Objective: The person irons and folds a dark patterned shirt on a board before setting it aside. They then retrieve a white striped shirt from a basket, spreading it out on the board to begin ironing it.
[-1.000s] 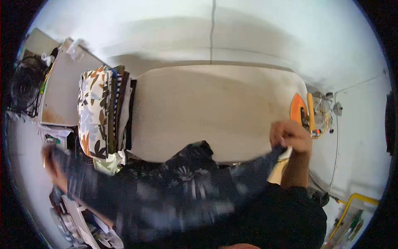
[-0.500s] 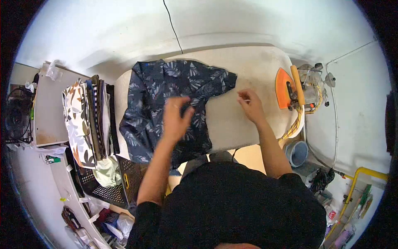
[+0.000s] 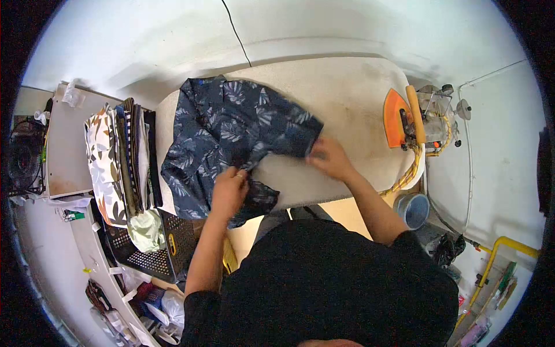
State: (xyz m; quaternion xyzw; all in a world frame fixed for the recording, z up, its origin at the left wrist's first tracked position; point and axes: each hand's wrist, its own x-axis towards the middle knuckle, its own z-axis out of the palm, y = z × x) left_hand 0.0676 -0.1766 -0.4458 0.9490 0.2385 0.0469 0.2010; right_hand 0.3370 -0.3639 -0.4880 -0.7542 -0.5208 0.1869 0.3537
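The dark leaf-print shirt (image 3: 231,124) lies on the left half of the padded board (image 3: 341,92), in the left-centre of the frame, its folds uneven and its lower part reaching the board's near edge. The hands are apart from each other: the left hand (image 3: 230,194), just left of the frame's centre, has its fingers pinched on the cloth, while the right hand (image 3: 330,159), right of centre, is at the sleeve end, too blurred to tell whether it grips. Between the hands a bare patch of board runs to the near edge. Wider free room stretches from the sleeve rightward to the orange iron (image 3: 395,120), which stands near the board's right edge. On the left side of the frame, the stack of folded clothes (image 3: 110,162) leaves only a narrow strip beside the shirt; a black basket (image 3: 141,257) sits below it.
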